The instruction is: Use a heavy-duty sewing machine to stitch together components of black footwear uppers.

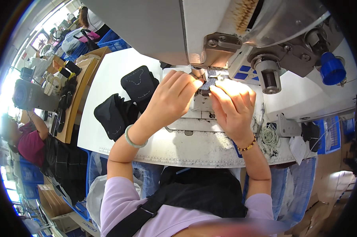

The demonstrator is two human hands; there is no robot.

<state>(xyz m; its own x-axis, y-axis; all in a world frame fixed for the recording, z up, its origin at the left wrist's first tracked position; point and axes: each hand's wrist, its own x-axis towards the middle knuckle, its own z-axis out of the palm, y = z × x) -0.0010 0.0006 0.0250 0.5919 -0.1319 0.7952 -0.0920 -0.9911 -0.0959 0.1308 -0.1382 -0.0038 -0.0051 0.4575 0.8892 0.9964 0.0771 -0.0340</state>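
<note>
A small dark fabric piece (207,84) lies under the presser foot of a white industrial sewing machine (210,43). My left hand (174,96) pinches its left edge, and a pale green bangle sits on that wrist. My right hand (231,104), with a gold bead bracelet at the wrist, grips the piece's right side, fingertips meeting the left hand's near the needle. Both hands rest over the machine's metal bed plate (194,124). The fingers hide most of the piece.
Two stacks of black stitched fabric parts (141,85) (113,114) lie on the white table (107,79) to the left. A tangle of white thread (270,136) sits at the right. Another person (26,136) works at far left beside a wooden bench and blue crates.
</note>
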